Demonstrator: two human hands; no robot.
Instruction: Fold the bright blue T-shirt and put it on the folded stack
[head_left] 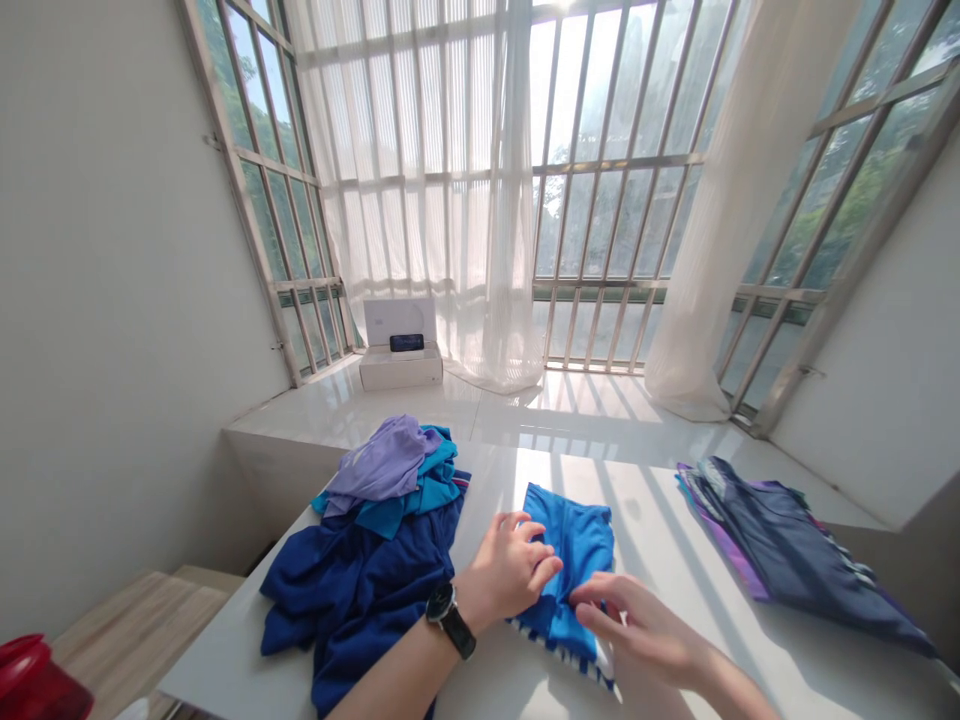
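A bright blue garment (pixel 581 535), which looks like a pair of shorts, lies folded on the white table with a blue-and-white patterned edge showing at its near side. My left hand (pixel 512 565), wearing a black-strapped watch (pixel 450 618) on the wrist, rests on the garment's left part with its fingers spread. At the lower right of the cloth, the fingertips of my right hand (pixel 637 620) touch the fabric, thumb and fingers slightly apart. Between both hands the cloth is creased.
Left of the garment lies a loose heap: dark blue clothing (pixel 367 570), a teal piece (pixel 427 480) and a lavender piece (pixel 386 460). Folded clothes (pixel 795 540) are stacked at right. A white box (pixel 401 368) with a phone (pixel 406 343) stands on the windowsill. A red object (pixel 41 680) is at lower left.
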